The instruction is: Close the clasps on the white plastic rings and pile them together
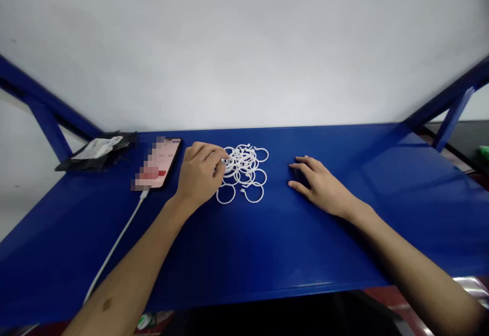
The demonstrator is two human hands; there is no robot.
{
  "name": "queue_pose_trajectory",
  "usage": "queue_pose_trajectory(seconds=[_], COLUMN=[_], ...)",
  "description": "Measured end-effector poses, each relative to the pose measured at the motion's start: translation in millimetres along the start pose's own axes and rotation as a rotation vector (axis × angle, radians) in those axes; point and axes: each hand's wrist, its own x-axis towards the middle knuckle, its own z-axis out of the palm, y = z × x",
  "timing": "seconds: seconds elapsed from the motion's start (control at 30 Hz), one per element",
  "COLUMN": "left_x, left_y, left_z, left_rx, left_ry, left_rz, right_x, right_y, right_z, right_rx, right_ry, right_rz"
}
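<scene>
A pile of thin white plastic rings [244, 165] lies on the blue table. Several have a small clasp-like end, and some overlap in a tangle. My left hand [200, 173] is at the pile's left edge, its fingers curved over the outermost rings. Thumb and forefinger look slightly apart, with no ring plainly between them; the hand covers part of the pile there. To the right of the rings, apart from them, my right hand [323, 186] rests on the table with fingers spread and nothing in it. Two single rings lie at the pile's near side.
Left of my left hand lies a phone [162, 165] with a lit screen, plugged into a white cable [118, 239] that runs to the front edge. A black plastic packet [97, 152] sits at the back left. Blue metal braces [48, 124] flank the table [267, 254] before a pale wall.
</scene>
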Motion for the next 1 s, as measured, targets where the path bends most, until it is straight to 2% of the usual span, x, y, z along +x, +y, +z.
queue_pose_trajectory(seconds=[0.23, 0.5, 0.67, 0.73, 0.83, 1.0], left_x=[-1.5, -6.6, -4.6, -2.4, 0.3, -0.3], left_y=[16.4, 31.2, 36.4, 40.6, 51.2, 73.1], left_z=[0.2, 14.8, 13.9, 10.2, 2.6, -8.8], left_rx=[-0.024, 0.119, 0.115, 0.113, 0.099, -0.001], left_ry=[-0.102, -0.035, 0.032, 0.100, 0.171, 0.157], left_rz=[0.051, 0.019, 0.016, 0.013, 0.031, 0.122], right_x=[-0.2, -0.4, 1.5, 2.8, 2.7, -4.4], right_y=[-0.3, -0.6, -4.9, -13.3, -33.3, -62.3], right_z=[1.0, 4.0, 6.9, 7.0, 4.2, -1.3], right_rx=[-0.008, -0.031, -0.039, 0.017, 0.216, 0.581], right_ry=[0.010, 0.030, 0.060, 0.136, 0.226, 0.207], right_rz=[-0.016, -0.016, -0.010, -0.006, -0.028, -0.111])
